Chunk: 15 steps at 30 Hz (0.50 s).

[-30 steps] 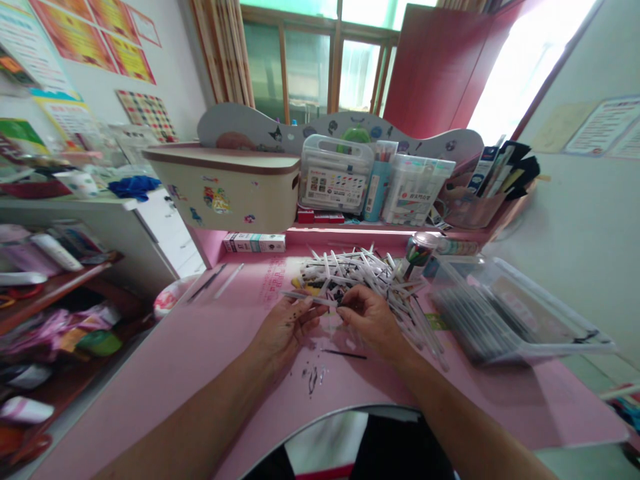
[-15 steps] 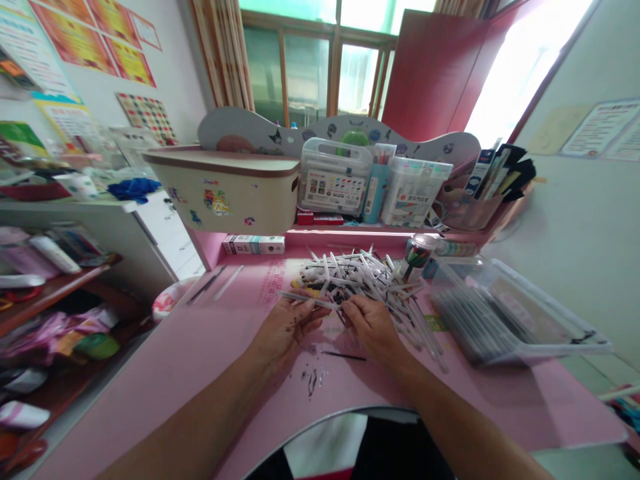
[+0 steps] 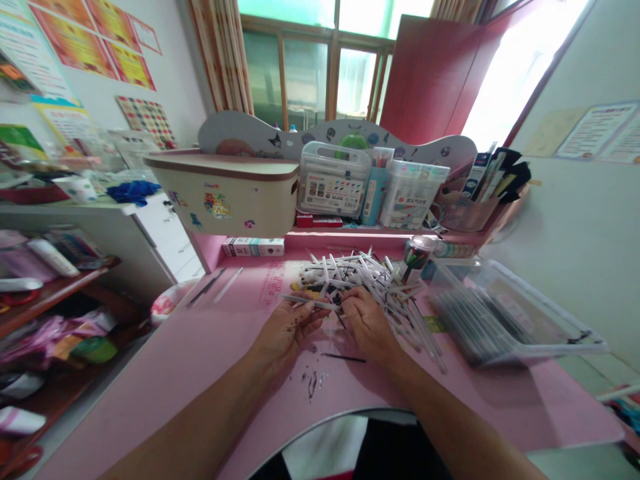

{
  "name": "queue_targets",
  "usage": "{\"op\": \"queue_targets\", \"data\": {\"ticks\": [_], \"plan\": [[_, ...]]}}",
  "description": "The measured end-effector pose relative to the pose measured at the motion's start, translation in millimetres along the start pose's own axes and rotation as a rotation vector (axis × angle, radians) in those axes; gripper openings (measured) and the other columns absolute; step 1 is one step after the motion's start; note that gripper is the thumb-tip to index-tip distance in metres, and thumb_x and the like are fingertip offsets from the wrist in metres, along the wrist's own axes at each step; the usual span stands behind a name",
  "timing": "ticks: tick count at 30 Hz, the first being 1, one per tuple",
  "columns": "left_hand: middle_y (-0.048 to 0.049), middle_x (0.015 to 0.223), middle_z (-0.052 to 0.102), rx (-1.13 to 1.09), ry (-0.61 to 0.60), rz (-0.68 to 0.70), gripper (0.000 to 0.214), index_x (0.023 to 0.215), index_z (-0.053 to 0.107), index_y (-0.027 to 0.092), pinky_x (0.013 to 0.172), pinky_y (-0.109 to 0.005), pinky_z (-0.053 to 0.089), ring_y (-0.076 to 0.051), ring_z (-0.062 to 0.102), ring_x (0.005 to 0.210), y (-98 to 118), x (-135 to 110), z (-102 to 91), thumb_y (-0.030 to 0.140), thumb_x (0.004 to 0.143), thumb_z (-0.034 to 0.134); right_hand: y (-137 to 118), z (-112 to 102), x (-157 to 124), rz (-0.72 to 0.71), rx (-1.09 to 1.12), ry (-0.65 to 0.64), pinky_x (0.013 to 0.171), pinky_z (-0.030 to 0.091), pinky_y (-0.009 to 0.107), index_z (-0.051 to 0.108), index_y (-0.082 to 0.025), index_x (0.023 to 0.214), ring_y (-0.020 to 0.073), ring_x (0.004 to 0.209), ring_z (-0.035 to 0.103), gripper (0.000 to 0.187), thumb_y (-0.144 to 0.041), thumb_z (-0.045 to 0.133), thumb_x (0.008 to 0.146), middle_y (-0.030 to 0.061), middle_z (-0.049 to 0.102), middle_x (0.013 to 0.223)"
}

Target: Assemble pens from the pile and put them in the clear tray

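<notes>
My left hand [image 3: 287, 327] rests on the pink desk [image 3: 200, 347] and pinches a clear pen barrel [image 3: 304, 302] that points left. My right hand [image 3: 367, 321] is closed, its fingertips meeting the barrel's right end at a small dark part I cannot make out. Just behind both hands lies a heap of white pen barrels [image 3: 365, 277]. A thin black refill [image 3: 344, 359] and some black specks [image 3: 313, 381] lie on the desk below my hands.
A clear plastic tray [image 3: 510, 320] with dark pens sits to the right. A small jar [image 3: 416, 257] stands behind the heap. A cream bin [image 3: 230, 190], marker boxes [image 3: 334, 180] and a flat box [image 3: 253, 247] line the back shelf. Cluttered shelves [image 3: 45, 287] stand at left.
Both hands have shifted slightly forward toward the heap. My right hand's fingers have closed in on the barrel's end.
</notes>
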<state>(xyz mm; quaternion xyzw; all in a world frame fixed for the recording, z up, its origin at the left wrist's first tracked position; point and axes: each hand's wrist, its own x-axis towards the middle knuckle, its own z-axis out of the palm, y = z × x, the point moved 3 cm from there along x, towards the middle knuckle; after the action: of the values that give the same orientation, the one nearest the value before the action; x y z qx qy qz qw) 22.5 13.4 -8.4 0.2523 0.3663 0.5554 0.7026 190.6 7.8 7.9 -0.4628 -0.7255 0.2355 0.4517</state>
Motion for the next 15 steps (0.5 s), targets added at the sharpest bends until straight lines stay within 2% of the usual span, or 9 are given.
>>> {"op": "queue_targets", "data": {"ticks": [3,6,8,10,13,15], "plan": [[-0.0076,0.095,0.077,0.002,-0.001,0.002,0.021,0.099,0.063,0.015,0.061,-0.019,0.062,-0.016,0.076,0.077,-0.7,2.4,-0.6,0.002,0.083,0.067,1.9,0.7,-0.3,0.0,-0.008,0.018,0.069,0.046,0.029,0.06,-0.019,0.094,0.0158,0.075,0.054,0.01,-0.022,0.054,0.087,0.0043,0.055,0.096],[-0.0075,0.093,0.077,0.002,0.008,-0.02,0.022,0.101,0.063,0.015,0.057,-0.019,0.062,-0.016,0.076,0.073,-1.0,3.3,-0.2,0.001,0.084,0.065,1.9,1.6,0.3,-0.016,-0.013,0.01,0.075,0.047,0.031,0.057,-0.019,0.084,0.0172,0.082,0.055,0.004,-0.02,0.054,0.086,0.0053,0.056,0.095],[-0.0075,0.091,0.077,0.0,0.002,-0.035,0.02,0.1,0.062,0.015,0.056,-0.02,0.062,-0.015,0.076,0.072,-1.8,3.4,-0.2,0.002,0.085,0.065,1.9,1.9,1.0,-0.012,-0.002,-0.002,0.081,0.047,0.033,0.056,-0.02,0.078,0.0189,0.086,0.056,0.018,-0.024,0.047,0.093,0.0056,0.056,0.091],[-0.0079,0.092,0.077,-0.002,-0.008,-0.042,0.019,0.098,0.062,0.015,0.058,-0.02,0.063,-0.015,0.076,0.073,-3.2,3.9,-0.9,0.002,0.084,0.066,2.3,1.7,1.1,-0.002,0.003,-0.002,0.08,0.046,0.033,0.057,-0.02,0.08,0.0191,0.085,0.056,0.024,-0.027,0.042,0.097,0.0055,0.057,0.089],[-0.0085,0.094,0.078,-0.012,-0.021,-0.041,0.021,0.097,0.061,0.015,0.061,-0.02,0.063,-0.015,0.076,0.073,-5.2,5.6,-3.0,0.002,0.082,0.069,3.5,1.5,0.1,0.024,-0.005,0.005,0.071,0.044,0.03,0.058,-0.019,0.092,0.0169,0.076,0.053,0.01,-0.024,0.049,0.092,0.0037,0.057,0.09],[-0.0084,0.094,0.077,-0.014,-0.023,-0.042,0.022,0.097,0.061,0.014,0.061,-0.02,0.063,-0.015,0.076,0.071,-5.6,6.7,-3.6,0.002,0.082,0.07,4.4,2.0,-0.2,0.028,-0.003,0.001,0.068,0.043,0.029,0.056,-0.019,0.094,0.016,0.074,0.052,0.007,-0.02,0.052,0.087,0.0024,0.056,0.088]]}}
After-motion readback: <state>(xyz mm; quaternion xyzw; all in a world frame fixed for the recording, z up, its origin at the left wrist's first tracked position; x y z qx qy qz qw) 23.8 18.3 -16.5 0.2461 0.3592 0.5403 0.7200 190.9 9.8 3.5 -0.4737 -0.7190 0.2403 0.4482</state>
